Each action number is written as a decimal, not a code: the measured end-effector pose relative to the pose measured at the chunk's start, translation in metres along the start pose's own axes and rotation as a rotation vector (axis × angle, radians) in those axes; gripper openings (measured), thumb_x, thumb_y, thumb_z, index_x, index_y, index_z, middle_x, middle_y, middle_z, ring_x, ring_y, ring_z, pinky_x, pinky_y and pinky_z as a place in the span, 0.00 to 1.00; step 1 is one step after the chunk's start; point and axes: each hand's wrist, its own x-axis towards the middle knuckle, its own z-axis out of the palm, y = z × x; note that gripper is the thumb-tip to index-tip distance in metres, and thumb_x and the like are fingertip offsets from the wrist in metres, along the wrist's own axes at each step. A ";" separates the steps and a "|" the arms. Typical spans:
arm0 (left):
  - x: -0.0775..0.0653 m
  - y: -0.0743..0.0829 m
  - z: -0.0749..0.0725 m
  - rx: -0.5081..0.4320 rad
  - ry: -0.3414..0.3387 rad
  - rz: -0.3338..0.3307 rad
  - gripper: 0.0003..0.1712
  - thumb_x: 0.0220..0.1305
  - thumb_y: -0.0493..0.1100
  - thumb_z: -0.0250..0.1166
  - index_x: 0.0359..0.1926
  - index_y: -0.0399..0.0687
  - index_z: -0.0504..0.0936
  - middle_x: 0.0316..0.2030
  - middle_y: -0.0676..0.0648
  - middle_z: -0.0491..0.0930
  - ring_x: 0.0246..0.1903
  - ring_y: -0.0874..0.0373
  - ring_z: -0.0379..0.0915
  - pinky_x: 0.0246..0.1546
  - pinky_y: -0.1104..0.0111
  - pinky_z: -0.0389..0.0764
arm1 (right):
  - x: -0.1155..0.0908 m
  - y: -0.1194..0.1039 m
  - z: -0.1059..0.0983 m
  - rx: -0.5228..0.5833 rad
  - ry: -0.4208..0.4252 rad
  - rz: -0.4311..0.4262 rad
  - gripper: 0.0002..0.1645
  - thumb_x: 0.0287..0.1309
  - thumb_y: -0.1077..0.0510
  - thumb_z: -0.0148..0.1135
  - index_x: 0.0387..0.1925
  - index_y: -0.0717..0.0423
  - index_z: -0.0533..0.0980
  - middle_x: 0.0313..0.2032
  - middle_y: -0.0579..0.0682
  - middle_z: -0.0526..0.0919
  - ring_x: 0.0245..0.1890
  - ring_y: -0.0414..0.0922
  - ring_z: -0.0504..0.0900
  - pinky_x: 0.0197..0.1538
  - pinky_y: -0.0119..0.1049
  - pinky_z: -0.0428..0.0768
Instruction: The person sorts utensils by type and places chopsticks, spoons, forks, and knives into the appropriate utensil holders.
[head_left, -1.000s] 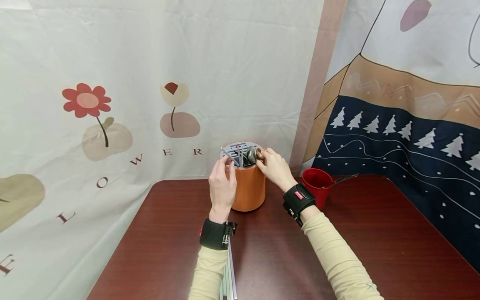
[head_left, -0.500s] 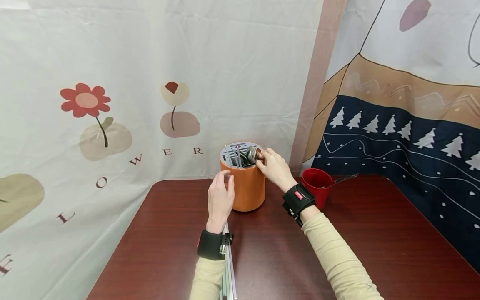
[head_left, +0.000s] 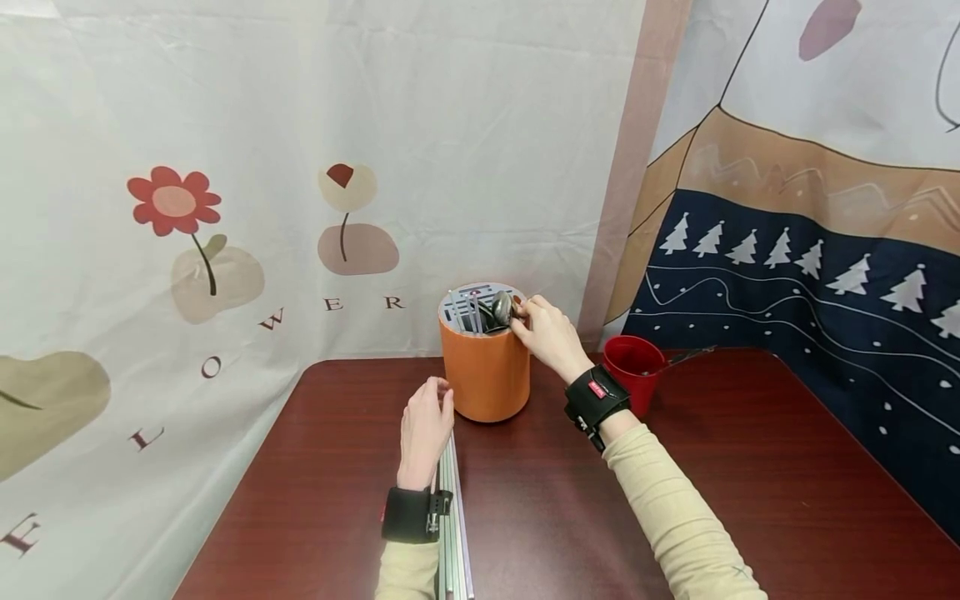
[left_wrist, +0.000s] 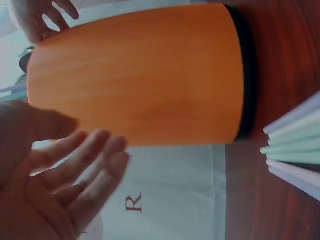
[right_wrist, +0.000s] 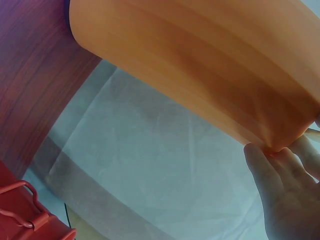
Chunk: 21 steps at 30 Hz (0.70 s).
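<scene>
An orange utensil holder [head_left: 486, 375] stands upright at the table's far side, a dark band round its base. Slim pale sticks [head_left: 472, 317] and a shiny spoon-like metal head [head_left: 502, 308] show at its mouth. My right hand [head_left: 551, 333] grips the holder's right rim; in the right wrist view, fingertips [right_wrist: 262, 162] touch its wall by the rim. My left hand [head_left: 425, 429] hovers front left of the holder with loosely bent fingers and holds nothing. Below and partly behind it lies a bundle of long pastel sticks [head_left: 453, 525], with their ends [left_wrist: 272, 145] fanned in the left wrist view.
A red cup [head_left: 632, 371] with a wire handle stands right of the holder, partly behind my right wrist. A thin dark utensil [head_left: 688, 357] leans out of it to the right. Printed cloth [head_left: 480, 167] hangs behind the reddish-brown table [head_left: 337, 467].
My left hand has let go of a pale stick at the holder's mouth and come down and back toward the bundle. My right hand stays at the rim.
</scene>
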 end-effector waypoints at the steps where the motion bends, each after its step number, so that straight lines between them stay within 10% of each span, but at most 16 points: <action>1: -0.002 -0.002 0.000 0.021 -0.028 -0.007 0.06 0.64 0.39 0.61 0.40 0.42 0.80 0.32 0.45 0.82 0.28 0.50 0.80 0.27 0.60 0.78 | 0.000 0.000 0.000 0.001 0.000 -0.001 0.14 0.62 0.53 0.55 0.43 0.57 0.78 0.41 0.51 0.77 0.37 0.52 0.79 0.39 0.45 0.77; 21: -0.021 -0.018 -0.017 0.307 -0.515 -0.290 0.09 0.52 0.30 0.56 0.19 0.38 0.77 0.23 0.40 0.79 0.21 0.52 0.71 0.20 0.59 0.72 | -0.002 0.000 -0.003 0.006 -0.002 -0.003 0.14 0.61 0.53 0.56 0.42 0.57 0.78 0.39 0.51 0.76 0.36 0.52 0.78 0.39 0.44 0.77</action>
